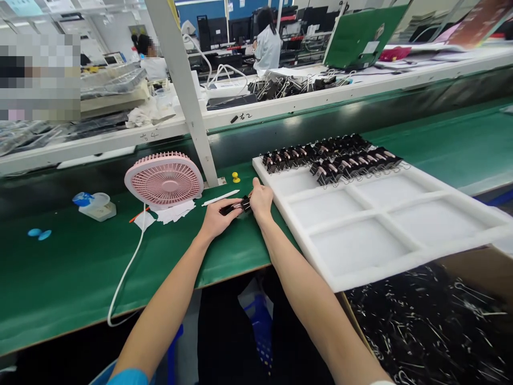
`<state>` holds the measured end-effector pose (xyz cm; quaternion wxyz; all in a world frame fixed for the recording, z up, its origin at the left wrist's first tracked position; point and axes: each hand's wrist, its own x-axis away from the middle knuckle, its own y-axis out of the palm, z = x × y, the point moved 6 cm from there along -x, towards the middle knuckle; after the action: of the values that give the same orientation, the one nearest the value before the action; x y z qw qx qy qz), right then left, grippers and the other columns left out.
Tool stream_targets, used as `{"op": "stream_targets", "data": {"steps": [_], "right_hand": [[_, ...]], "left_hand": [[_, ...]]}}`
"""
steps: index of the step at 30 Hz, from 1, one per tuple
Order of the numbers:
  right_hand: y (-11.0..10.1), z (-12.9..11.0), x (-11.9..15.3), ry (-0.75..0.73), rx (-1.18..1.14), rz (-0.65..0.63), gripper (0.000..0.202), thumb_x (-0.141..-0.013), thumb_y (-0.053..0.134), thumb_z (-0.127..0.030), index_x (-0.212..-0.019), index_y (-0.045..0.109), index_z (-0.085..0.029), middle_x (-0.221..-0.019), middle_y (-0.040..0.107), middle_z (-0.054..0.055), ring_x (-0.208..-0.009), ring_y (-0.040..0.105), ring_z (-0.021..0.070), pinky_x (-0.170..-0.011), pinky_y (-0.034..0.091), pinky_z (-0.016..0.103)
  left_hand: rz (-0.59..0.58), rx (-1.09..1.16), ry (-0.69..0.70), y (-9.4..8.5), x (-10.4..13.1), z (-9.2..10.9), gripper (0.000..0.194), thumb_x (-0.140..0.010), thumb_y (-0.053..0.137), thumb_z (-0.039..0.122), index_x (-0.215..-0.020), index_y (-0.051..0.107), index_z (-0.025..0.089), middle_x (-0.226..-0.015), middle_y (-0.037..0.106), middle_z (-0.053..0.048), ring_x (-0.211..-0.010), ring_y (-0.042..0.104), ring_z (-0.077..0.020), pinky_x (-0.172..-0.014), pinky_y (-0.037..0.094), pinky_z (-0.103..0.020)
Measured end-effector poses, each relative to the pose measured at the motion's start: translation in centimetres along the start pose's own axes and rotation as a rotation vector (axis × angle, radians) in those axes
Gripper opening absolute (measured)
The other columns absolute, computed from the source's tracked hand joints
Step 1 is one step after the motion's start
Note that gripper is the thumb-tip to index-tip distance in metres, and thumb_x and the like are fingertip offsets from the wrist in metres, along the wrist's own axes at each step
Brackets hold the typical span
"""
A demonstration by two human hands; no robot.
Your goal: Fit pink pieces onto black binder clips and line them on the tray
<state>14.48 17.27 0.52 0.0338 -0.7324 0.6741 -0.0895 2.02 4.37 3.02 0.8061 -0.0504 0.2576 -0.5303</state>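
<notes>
While both hands were raised over the green counter (188, 256), a black part (230, 209) with a black clip (245, 203) lay between them, its long axis running roughly left to right. The left hand (216, 218) gripped the part; the right hand (262, 200) was closed at the clip, its fingertips partly hidden. The right hand was nearer the white foam tray (380, 269). Handwritten marks on the white shelf (276, 112) ended in "2" and "4"; the green case's (355, 43) pale label was illegible.
</notes>
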Motion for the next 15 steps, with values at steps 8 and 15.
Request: {"op": "stream_targets", "data": {"steps": [8,15], "right_hand": [[-0.2,-0.5,0.5,0.007,0.008,0.028,0.063,-0.109,0.039,-0.050,-0.052,0.052,-0.026,-0.064,0.066,0.008,-0.073,0.061,0.0285,-0.077,0.045,0.035],[0.3,-1.0,1.4,-0.150,0.026,-0.080,0.056,-0.107,0.042,-0.053,-0.060,0.054,-0.025,-0.068,0.065,0.004,-0.073,0.060,0.0229,-0.073,0.042,0.030]], "left_hand": [[0.028,-0.027,0.007,0.0,0.0,-0.3,0.032,-0.084,0.082,0.036,-0.112,0.085,0.022,-0.112,0.082,-0.009,-0.104,0.077,-0.0296,-0.099,0.061,-0.044],[0.084,0.087,-0.096,-1.0,-0.5,-1.6,0.047,-0.079,0.084,0.042,-0.119,0.080,0.019,-0.100,0.080,-0.008,-0.086,0.075,-0.0241,-0.083,0.063,-0.038]]}}
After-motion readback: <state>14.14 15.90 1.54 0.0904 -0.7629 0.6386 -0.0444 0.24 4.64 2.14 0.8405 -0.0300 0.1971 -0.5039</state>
